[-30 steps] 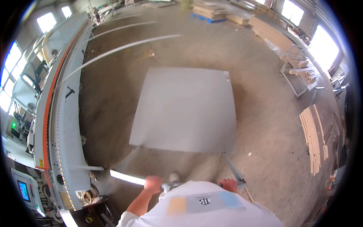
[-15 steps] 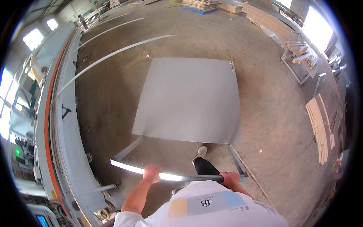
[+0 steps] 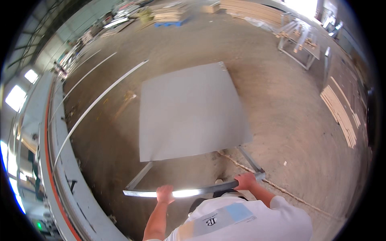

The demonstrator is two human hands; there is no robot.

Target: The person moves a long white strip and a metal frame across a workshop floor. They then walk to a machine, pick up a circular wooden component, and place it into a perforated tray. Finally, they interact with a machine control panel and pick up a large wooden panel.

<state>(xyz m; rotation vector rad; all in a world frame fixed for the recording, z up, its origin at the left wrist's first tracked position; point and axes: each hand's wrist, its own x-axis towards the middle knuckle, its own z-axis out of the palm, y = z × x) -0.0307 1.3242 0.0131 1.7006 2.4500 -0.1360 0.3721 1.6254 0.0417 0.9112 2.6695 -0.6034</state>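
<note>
Both my hands are wrapped around a metal push bar (image 3: 189, 193) in front of my body. My left hand (image 3: 165, 194) grips it left of the middle, and my right hand (image 3: 244, 181) holds it close to its right end. Slanting metal struts (image 3: 139, 175) run from the bar's ends toward a large flat grey sheet (image 3: 189, 114). That sheet lies level beyond the bar, its far right corner bearing small marks. Whatever carries the sheet underneath is hidden. My shoes are mostly covered by the bar and my clothes.
A long machine bed (image 3: 76, 188) with an orange strip runs along the left, with long pale bars (image 3: 102, 94) reaching out from it. Stacked boards (image 3: 171, 15) sit on a blue pallet at the back. A metal rack (image 3: 299, 40) and wooden strips (image 3: 339, 116) are on the right.
My view has turned, and the surroundings have shifted left and down. The grey sheet now looks skewed in view. My forward foot has drawn back behind the bar. Both hands keep their hold.
</note>
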